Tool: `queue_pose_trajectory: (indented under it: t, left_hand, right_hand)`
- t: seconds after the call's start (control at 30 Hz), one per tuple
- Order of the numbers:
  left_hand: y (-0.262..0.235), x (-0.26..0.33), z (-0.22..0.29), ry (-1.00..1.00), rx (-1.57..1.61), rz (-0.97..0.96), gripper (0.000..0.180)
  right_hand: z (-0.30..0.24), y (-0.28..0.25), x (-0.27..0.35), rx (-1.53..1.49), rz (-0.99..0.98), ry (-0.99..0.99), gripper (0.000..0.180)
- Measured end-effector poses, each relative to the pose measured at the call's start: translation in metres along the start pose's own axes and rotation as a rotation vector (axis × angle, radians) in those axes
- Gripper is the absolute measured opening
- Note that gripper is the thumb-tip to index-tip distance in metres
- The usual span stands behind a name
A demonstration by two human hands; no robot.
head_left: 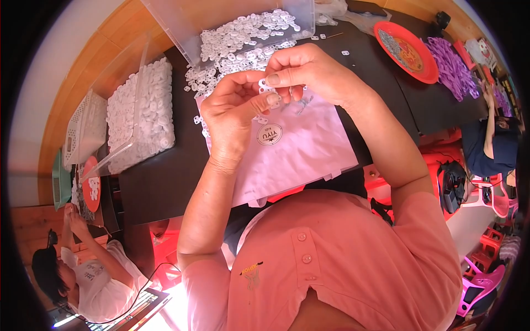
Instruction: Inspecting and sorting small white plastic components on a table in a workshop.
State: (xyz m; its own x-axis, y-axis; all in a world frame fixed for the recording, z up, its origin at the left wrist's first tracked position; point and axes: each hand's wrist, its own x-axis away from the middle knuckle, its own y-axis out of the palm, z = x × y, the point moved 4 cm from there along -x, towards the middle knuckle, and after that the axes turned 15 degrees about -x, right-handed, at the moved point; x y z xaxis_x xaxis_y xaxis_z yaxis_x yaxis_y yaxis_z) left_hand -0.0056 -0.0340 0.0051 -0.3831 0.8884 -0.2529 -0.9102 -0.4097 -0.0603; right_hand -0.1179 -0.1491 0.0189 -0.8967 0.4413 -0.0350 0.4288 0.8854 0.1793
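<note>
Above the table my two hands meet, fingertips close together. My left hand (232, 110) is closed, with thumb and fingers pinching a small white plastic piece with holes (263, 84). From the other side, my right hand (309, 71) is closed too, its thumb and forefinger on the upper end of that piece. Whether it is one piece or two joined is too small to tell. Beneath my hands lies a pink fabric bag (309, 149) with a round printed mark. Small thin silvery bits (301, 105) show on it under my right hand.
A clear bin (179, 33) tips toward me, spilling similar white pieces (237, 38). A clear box of white pieces (141, 110) stands left. A red plate (408, 52) and purple strips (450, 66) lie right. Other people (83, 276) work at lower left and far right.
</note>
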Motion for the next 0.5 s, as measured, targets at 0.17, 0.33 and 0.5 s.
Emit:
queue_pose_trajectory:
  t: [0.17,0.33,0.5]
  left_hand:
    - [0.0020,-0.0001,0.0024,0.037,-0.001,-0.033,0.031]
    - [0.0014,0.0004,0.0012,0.056,0.003,-0.052,0.032]
    - [0.0004,-0.0010,-0.0002,0.038,0.016,-0.037,0.031]
  right_hand:
    - [-0.0006,0.0005,0.0015,-0.013,-0.035,-0.012,0.021]
    - [-0.0039,0.0007,0.0032,0.000,-0.042,0.010,0.020]
    - [-0.0027,0.0029,0.0046,-0.016,-0.030,-0.007,0.021]
